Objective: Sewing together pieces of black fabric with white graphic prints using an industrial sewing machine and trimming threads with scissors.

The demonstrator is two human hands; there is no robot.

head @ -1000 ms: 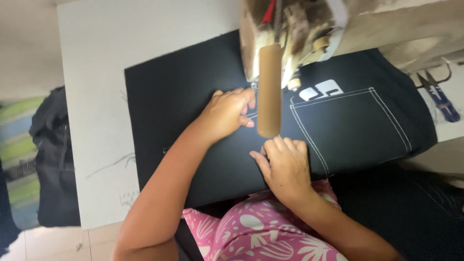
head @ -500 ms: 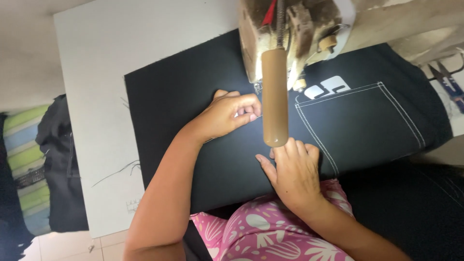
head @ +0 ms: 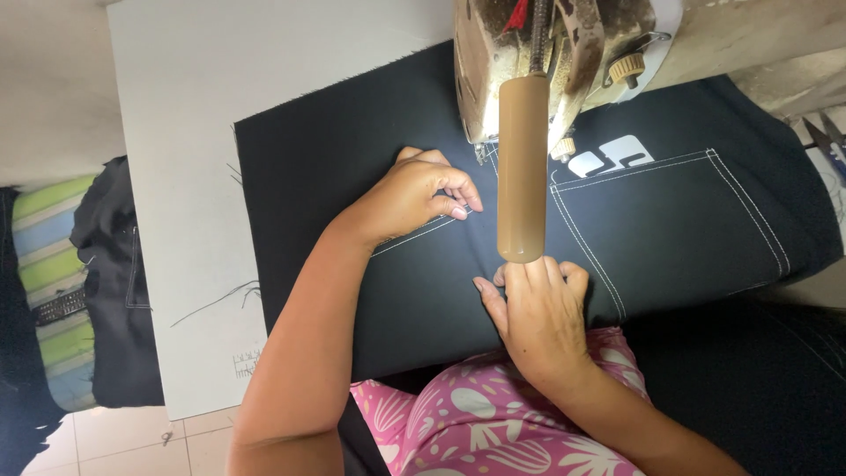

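Note:
A black fabric piece [head: 352, 159] with white stitching and a sewn pocket [head: 679, 220] lies across a white table [head: 176, 106] under a sewing machine [head: 564, 53]. My left hand [head: 414, 194] rests on the fabric left of the needle, fingertips curled and pinching at a stitched seam. My right hand [head: 538, 313] lies flat on the fabric near the table's front edge, fingers pointing toward the machine. A brown cylindrical handle [head: 523, 167] hangs from the machine between my hands and hides part of the cloth.
Scissors [head: 824, 141] lie at the far right by the machine. Dark cloth [head: 115, 291] hangs off the table's left side over a striped green and blue surface [head: 48, 264]. Loose threads [head: 211, 295] lie on the table. My lap shows pink patterned clothing [head: 476, 423].
The view has shifted, and the fabric sits further right in the picture. My left hand's fingers have curled in on the seam. My right hand has stayed flat near the front edge.

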